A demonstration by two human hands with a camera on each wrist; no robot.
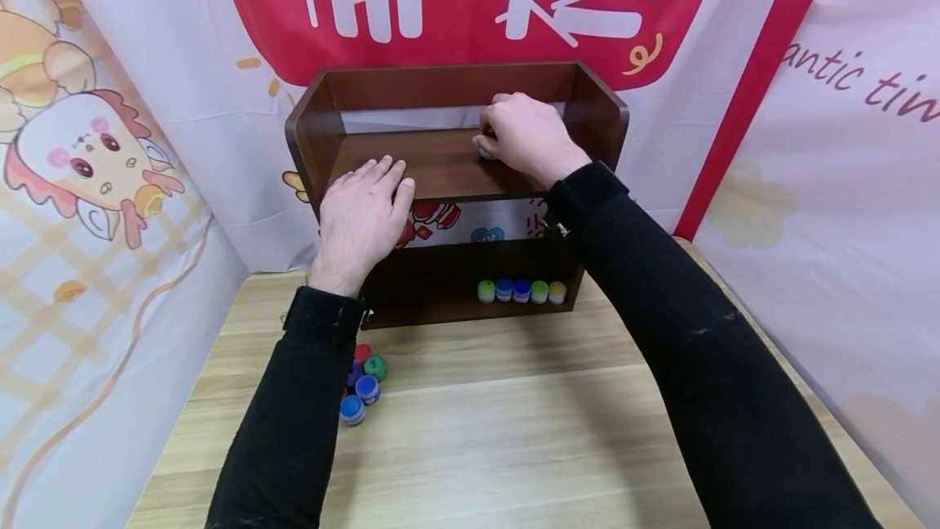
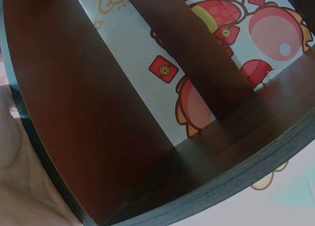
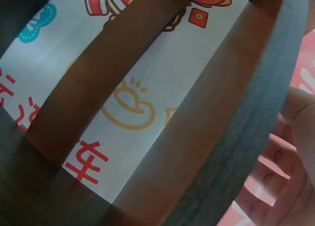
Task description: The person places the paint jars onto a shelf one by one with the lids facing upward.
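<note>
My right hand (image 1: pixel 530 137) is over the upper board of a dark brown wooden shelf (image 1: pixel 441 168). Its curled fingers pinch a small paint pot (image 1: pixel 485 153), mostly hidden beneath them. In the right wrist view, curled fingers (image 3: pixel 278 177) show beyond the shelf edge, but the pot is out of sight there. Toward the left end of the same board, my left hand (image 1: pixel 361 219) rests with its fingers stretched out and nothing in its grasp. The left wrist view catches only part of that palm, beside the shelf's rim.
Several paint pots (image 1: pixel 521 291) with green, blue and yellow lids stand in a row on the lower shelf, toward the right. More pots (image 1: pixel 367 388) cluster on the wooden table (image 1: pixel 470 447) by the left sleeve. Printed cloth (image 1: pixel 220 39) hangs behind and at both sides.
</note>
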